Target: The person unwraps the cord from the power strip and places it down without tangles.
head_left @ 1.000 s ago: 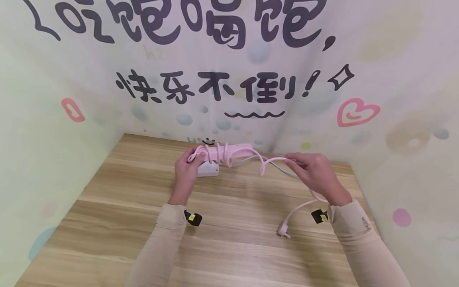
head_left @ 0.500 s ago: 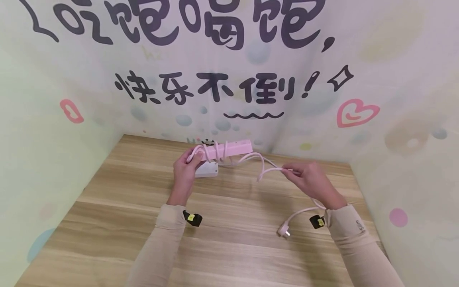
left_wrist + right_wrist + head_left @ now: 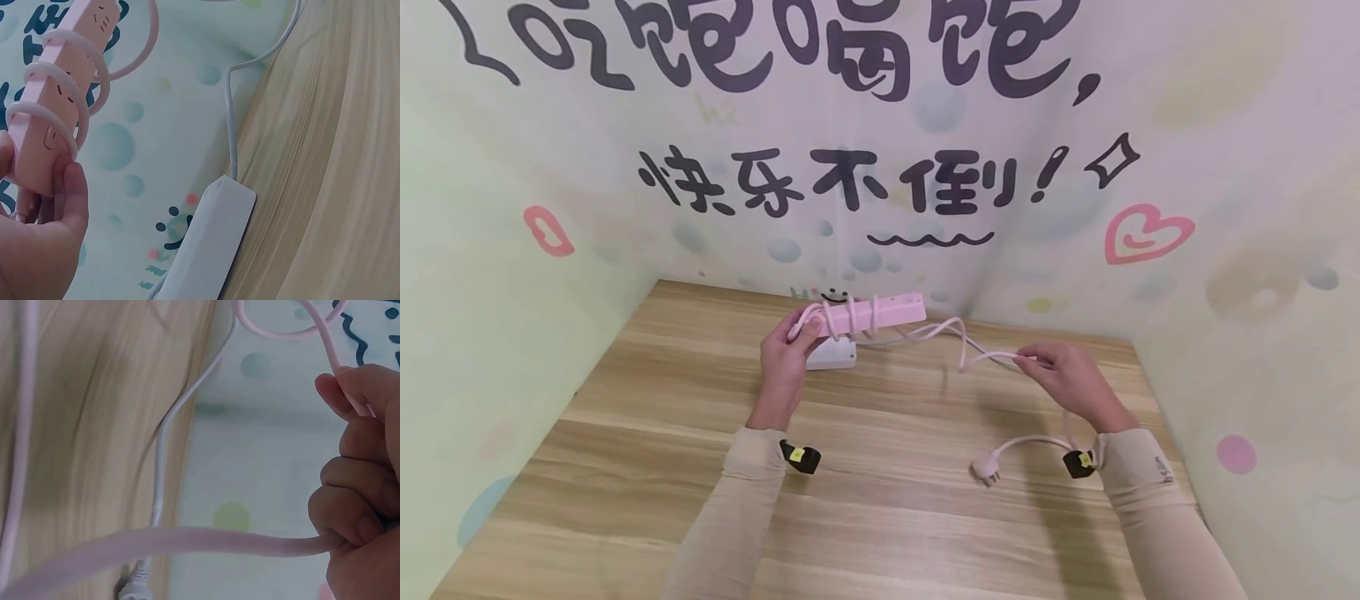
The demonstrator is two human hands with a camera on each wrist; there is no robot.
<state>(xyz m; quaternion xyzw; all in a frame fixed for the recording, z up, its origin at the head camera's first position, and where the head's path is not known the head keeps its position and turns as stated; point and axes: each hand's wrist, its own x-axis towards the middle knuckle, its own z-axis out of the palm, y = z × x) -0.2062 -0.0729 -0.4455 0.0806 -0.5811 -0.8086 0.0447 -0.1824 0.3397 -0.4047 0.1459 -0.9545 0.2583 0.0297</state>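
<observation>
My left hand (image 3: 784, 354) grips one end of a pink power strip (image 3: 895, 310), raised above the table's back edge. Several loops of its pink cord (image 3: 59, 75) wrap around the strip, and sockets show between them in the left wrist view. Off to the right, my right hand (image 3: 1066, 377) pinches the cord between thumb and forefinger, while its other fingers curl over a lower stretch, as the right wrist view shows. Between the hands the cord (image 3: 962, 337) sags in a loose bend. The cord's pink plug (image 3: 985, 468) dangles below and left of my right hand.
A white power strip (image 3: 215, 244) lies at the table's back edge beneath the pink one. Its grey-white cord (image 3: 160, 456) runs right along the edge to a plug (image 3: 136, 589). A printed cloth backdrop (image 3: 850, 267) rises directly behind the wooden table (image 3: 865, 517).
My right hand has shifted slightly down, then right, drawing the cord between the hands out further. The pink strip's right end shows more plainly, with fewer loops over it. The plug has swung.
</observation>
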